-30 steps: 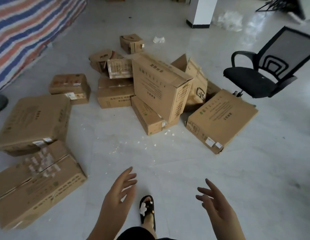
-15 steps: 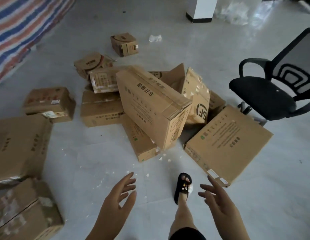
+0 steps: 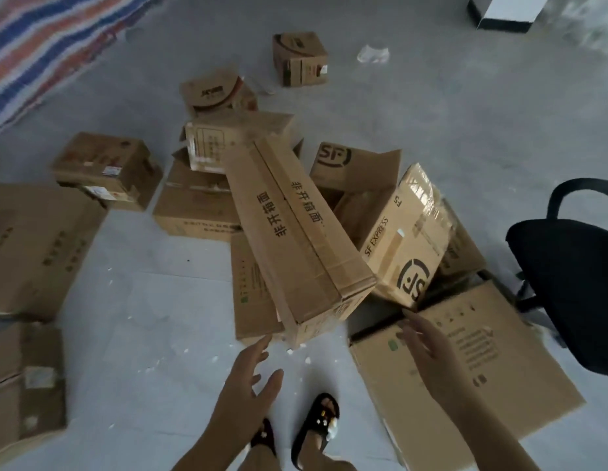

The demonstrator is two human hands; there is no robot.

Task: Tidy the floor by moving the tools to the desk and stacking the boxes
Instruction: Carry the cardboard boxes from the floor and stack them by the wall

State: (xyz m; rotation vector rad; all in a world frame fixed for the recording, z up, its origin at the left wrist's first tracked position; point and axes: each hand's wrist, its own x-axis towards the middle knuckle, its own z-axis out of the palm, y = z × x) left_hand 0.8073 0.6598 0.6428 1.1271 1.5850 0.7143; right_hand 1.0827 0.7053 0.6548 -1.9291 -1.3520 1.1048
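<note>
- The left hand (image 3: 248, 379) is at the near edge of the view with its fingers straight and spread, holding nothing. Its fingertips are just before the near corner of the long tilted box (image 3: 296, 229).
- The right hand (image 3: 431, 355) is also open and empty. It hangs over the flat box (image 3: 499, 362) that lies on the floor (image 3: 153, 334) at the near right; I cannot tell if it touches the box.
- Between the hands, two feet in black sandals (image 3: 316, 426) stand on the floor.
- Compared with half a second ago, both hands are nearer to the boxes, and the pile looks larger.
- Behind the long box an SF Express box (image 3: 404, 239) leans, partly hidden.
- The black office chair (image 3: 564, 277) is cut off by the right edge.
- Far away a small box (image 3: 301, 59) stands alone; its print is too blurred to read.
</note>
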